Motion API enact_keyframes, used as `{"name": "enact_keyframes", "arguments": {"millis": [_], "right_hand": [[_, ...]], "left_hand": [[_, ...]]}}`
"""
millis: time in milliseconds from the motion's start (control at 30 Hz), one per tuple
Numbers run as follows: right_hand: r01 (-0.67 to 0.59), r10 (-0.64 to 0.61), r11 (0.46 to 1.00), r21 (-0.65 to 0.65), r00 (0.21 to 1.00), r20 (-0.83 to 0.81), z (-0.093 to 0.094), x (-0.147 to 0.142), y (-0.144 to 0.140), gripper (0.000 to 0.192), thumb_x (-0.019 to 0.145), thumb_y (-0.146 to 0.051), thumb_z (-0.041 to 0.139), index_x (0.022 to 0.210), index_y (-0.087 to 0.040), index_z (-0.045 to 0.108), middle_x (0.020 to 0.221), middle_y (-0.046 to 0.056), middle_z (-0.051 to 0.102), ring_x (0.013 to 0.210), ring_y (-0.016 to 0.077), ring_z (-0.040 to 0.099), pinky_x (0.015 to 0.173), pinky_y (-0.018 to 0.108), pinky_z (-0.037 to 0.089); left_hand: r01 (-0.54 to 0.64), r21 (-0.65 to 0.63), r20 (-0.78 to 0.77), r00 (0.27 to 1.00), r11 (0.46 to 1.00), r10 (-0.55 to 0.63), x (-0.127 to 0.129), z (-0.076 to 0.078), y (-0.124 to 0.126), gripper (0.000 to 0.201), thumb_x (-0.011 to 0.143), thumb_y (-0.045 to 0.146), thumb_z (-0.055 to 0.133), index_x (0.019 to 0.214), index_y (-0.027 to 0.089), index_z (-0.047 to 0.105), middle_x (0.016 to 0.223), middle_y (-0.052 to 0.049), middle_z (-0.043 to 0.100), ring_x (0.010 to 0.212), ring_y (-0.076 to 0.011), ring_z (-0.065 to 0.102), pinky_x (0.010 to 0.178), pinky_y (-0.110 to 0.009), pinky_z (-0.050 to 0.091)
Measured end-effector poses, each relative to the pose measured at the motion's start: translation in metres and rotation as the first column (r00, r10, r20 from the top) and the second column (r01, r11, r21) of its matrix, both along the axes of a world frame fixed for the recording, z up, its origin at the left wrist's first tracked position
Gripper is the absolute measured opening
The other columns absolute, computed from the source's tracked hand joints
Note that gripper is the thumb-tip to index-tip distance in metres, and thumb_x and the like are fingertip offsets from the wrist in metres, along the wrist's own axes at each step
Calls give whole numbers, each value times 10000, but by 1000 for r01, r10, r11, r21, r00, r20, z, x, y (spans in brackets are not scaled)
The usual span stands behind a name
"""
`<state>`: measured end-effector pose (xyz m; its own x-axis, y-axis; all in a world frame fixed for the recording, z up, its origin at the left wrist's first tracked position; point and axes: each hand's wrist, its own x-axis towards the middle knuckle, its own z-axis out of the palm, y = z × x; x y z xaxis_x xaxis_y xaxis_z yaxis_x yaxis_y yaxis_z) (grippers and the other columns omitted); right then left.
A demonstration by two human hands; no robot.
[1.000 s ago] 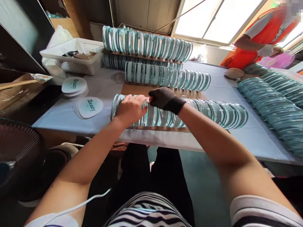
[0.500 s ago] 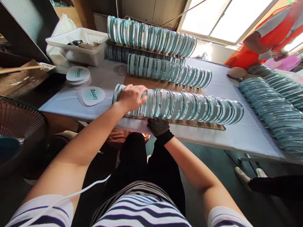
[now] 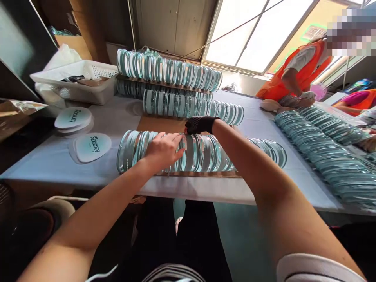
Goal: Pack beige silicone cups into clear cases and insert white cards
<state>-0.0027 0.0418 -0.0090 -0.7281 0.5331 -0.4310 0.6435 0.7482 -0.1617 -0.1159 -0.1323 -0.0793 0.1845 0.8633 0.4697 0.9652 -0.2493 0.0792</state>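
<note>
A long row of round, clear glass discs (image 3: pixel 205 156) stands on edge along the front of the table, over a brown cardboard strip (image 3: pixel 199 174). My bare left hand (image 3: pixel 164 149) lies across the top of this row left of its middle, fingers extended and thumb apart. At the row's far upper edge is my right hand (image 3: pixel 201 124), in a dark dotted glove with bare fingertips. Its fingers are curled down beside the discs, and whatever they pinch is hidden. My right forearm passes over the right part of the row.
More disc rows (image 3: pixel 190 105) stand behind, one stacked (image 3: pixel 170 70) at the back. Printed white rounded cards (image 3: pixel 92 147) and a white basket (image 3: pixel 102 92) are at left. At right, beside further discs (image 3: pixel 317 152), a person in an orange vest (image 3: pixel 308 66) works.
My right hand has moved from the near lower side of the front row, over the discs, to its far edge. My left hand stays on the row. The view has shifted.
</note>
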Motion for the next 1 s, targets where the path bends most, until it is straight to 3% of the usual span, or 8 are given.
{"name": "enact_keyframes", "arguments": {"millis": [100,200,400,500,600,767,867,1000], "right_hand": [[-72,53,990,124,987,154,1,-12,-4,289,811,-170,560,1039,-95,722,832,63,717,634,119,566,626,250,407],[-229,167,906,356,966,197,5,-15,-13,291,763,-212,612,1000,-104,743,929,98,728,804,196,631,707,288,413],[-161,208,854,495,977,-41,6,24,-57,297,793,-260,546,991,-138,732,924,88,728,830,210,648,665,270,381],[-42,138,841,539,981,-138,-19,57,-106,308,854,-299,481,978,-157,724,883,91,726,799,217,653,637,278,364],[-12,94,863,504,986,-139,-66,82,-152,332,908,-341,444,1049,-193,705,888,87,729,797,227,662,632,289,376],[109,-41,865,489,988,-148,-136,83,-177,344,960,-329,403,1150,-208,663,1026,136,721,936,260,664,767,342,449],[190,-125,869,457,978,-168,-147,72,-179,352,976,-350,386,1139,-208,663,1012,136,725,925,262,671,769,351,463],[219,-143,885,410,968,-209,-128,86,-183,364,976,-406,392,1050,-220,697,956,97,736,863,238,675,730,318,459]], "left_hand": [[-9,-4,8,1000,1000,9,-2,0,-2,463,928,392,458,1339,194,535,1351,-84,595,1195,-265,576,1096,-463,341],[-12,-31,9,1000,999,12,-2,2,-1,472,928,392,447,1354,204,520,1346,-73,599,1197,-259,574,1105,-457,320],[-23,-54,43,999,998,25,-2,1,1,454,902,378,466,1309,201,557,1351,-57,598,1209,-253,564,1104,-440,309],[-20,-56,57,998,998,24,-4,1,2,462,896,378,470,1314,203,556,1353,-61,595,1207,-260,562,1086,-434,323],[-32,-71,47,998,997,36,-5,2,2,452,892,370,472,1305,211,561,1339,-58,604,1198,-263,562,1073,-427,328],[-41,-85,17,999,996,43,-6,3,2,457,903,378,442,1315,208,547,1351,-44,591,1199,-245,555,1073,-400,320],[-44,-91,0,999,995,44,-6,3,1,469,905,381,430,1328,209,535,1366,-45,578,1219,-248,541,1077,-396,318],[-24,-107,-20,1000,994,22,-12,5,1,471,907,382,420,1332,212,527,1390,-44,560,1238,-246,531,1084,-395,321]]}}
